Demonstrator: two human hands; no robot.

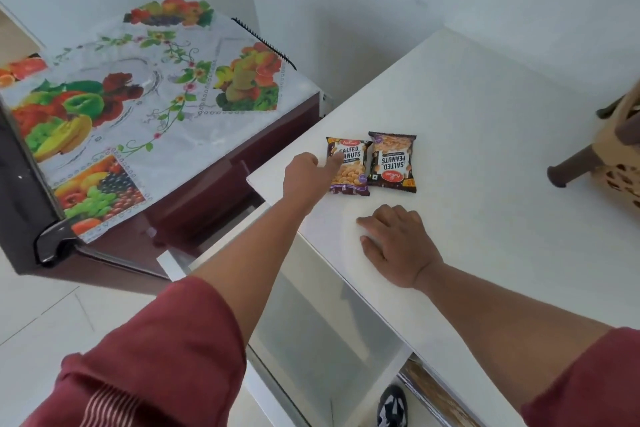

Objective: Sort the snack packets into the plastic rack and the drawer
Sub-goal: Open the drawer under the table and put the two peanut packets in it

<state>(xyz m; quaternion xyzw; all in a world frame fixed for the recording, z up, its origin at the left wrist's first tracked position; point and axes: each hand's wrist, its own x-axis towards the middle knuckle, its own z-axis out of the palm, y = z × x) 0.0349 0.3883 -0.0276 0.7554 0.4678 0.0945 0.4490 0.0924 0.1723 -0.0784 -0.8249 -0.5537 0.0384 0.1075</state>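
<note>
Two dark salted-peanut packets lie side by side on the white countertop [485, 135]. My left hand [306, 177] reaches out and its fingertips touch the left packet [349, 170] at its left edge; it is not lifted. The right packet [393, 161] lies turned the other way, untouched. My right hand [398, 246] rests flat on the counter near the front edge, fingers spread, holding nothing. Below the counter edge an open white drawer [311, 322] shows a pale inside. The beige and brown plastic rack [613, 156] stands at the far right, partly out of frame.
A fridge covered by a fruit-print cloth [138, 97] stands to the left, close to the counter's corner. White walls close off the back. A shoe [393, 406] shows on the floor below the drawer.
</note>
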